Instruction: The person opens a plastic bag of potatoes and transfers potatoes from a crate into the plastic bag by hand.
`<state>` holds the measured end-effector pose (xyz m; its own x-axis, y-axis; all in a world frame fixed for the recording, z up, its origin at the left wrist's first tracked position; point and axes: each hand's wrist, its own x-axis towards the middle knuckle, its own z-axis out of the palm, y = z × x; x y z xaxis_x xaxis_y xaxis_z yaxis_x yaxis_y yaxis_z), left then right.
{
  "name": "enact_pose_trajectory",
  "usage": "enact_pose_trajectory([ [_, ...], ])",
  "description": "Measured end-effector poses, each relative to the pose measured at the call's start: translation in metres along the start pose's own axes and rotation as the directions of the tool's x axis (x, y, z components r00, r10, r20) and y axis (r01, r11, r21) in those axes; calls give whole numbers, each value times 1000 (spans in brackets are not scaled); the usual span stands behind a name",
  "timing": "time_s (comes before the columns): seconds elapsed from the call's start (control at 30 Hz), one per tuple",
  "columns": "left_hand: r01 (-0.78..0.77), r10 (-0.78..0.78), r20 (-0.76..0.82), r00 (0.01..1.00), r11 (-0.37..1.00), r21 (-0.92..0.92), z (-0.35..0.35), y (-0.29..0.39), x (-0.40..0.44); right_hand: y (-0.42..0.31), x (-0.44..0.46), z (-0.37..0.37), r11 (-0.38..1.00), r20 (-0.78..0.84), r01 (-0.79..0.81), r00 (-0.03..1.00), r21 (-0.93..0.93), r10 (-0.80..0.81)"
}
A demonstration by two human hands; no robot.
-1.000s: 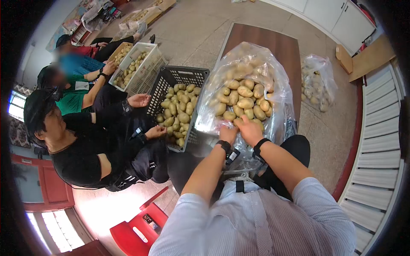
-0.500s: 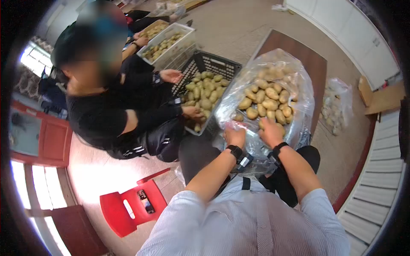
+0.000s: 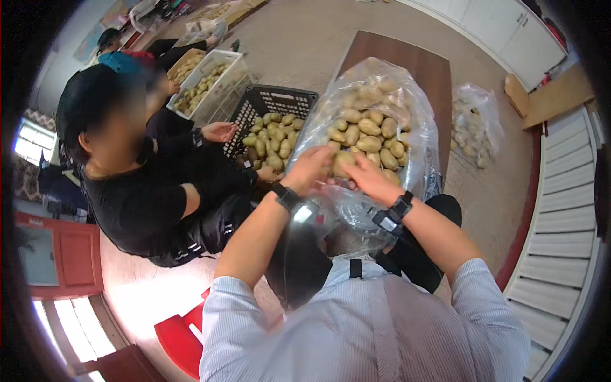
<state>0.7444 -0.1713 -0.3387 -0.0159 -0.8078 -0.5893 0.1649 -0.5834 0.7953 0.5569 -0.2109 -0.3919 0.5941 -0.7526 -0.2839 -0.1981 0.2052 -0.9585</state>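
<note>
A large clear plastic bag [image 3: 417, 127] full of potatoes [image 3: 369, 127] lies open on a brown table [image 3: 401, 48]. At the bag's near edge, my left hand [image 3: 310, 169] and my right hand [image 3: 371, 178] face each other with a potato [image 3: 344, 163] between them. The right fingers rest against that potato. My left fingers are spread and slightly blurred, close to its left side; whether they touch it is unclear. Crumpled plastic hangs below both hands.
Left of the table, a black crate [image 3: 280, 99] holds potatoes, with a person in black [image 3: 137, 204] beside it. Beyond are a white crate [image 3: 237, 67] and more people. Another potato bag [image 3: 474, 124] lies right on the floor. A red chair [image 3: 181, 344] is behind at left.
My hands have moved up and left from the bag's near edge, and a potato is now between them. The left fingers have spread. The camera view has shifted.
</note>
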Motion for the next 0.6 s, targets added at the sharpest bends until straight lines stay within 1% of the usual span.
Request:
enact_pose_trajectory([
  [0.03,45,-37,171,985,998,-43,-10,-4,11,0,4,8,1000,-15,-1,1000,3,1],
  [0.07,48,-40,182,982,998,-36,-15,-5,14,3,9,16,991,-23,121,992,-53,-122],
  [0.1,82,-58,294,954,994,-71,-17,-5,16,3,12,20,964,-23,240,970,-111,-244],
  [0.13,120,-69,400,914,987,-104,-19,-6,19,3,14,19,965,-34,238,969,-113,-243],
  [0.17,130,-67,355,933,979,-155,-20,-9,23,-2,13,20,938,-39,261,960,-228,-277],
  [0.2,134,-70,359,931,979,-156,-22,-11,28,-6,11,21,899,-35,278,951,-339,-308],
  [0.23,106,-39,373,927,981,-161,-25,-12,33,-9,5,20,890,-111,259,941,-375,-321],
  [0.27,78,-8,382,924,983,-169,-28,-12,35,-5,8,16,891,-104,257,943,-375,-316],
  [0.3,58,14,380,925,983,-176,-33,-14,41,1,12,9,902,-140,238,942,-360,-304],
  [0.33,58,15,371,929,981,-183,-38,-14,47,7,15,2,913,-174,222,940,-344,-294],
  [0.37,37,47,325,944,968,-250,-44,-13,50,-4,6,0,922,-244,218,921,-320,-303],
  [0.4,14,76,271,960,949,-314,-50,-12,50,3,7,-10,884,-269,133,923,-447,-275],
  [0.43,-35,111,202,973,936,-350,-53,-7,47,9,8,-21,847,-254,125,922,-517,-291],
  [0.47,-43,110,170,979,934,-355,-60,-10,52,23,10,-32,733,-244,127,894,-668,-376],
  [0.5,-80,112,54,992,909,-408,-72,-16,63,22,3,-36,712,-277,24,911,-702,-304],
  [0.53,-125,109,-61,992,881,-456,-84,-24,71,45,6,-46,588,-246,27,892,-808,-380],
  [0.57,-144,102,-111,988,858,-493,-94,-29,74,33,-5,-45,533,-272,-115,936,-838,-225],
  [0.6,-305,291,-89,953,913,-272,-124,-59,104,44,-9,-46,393,-314,-217,928,-893,-200],
])
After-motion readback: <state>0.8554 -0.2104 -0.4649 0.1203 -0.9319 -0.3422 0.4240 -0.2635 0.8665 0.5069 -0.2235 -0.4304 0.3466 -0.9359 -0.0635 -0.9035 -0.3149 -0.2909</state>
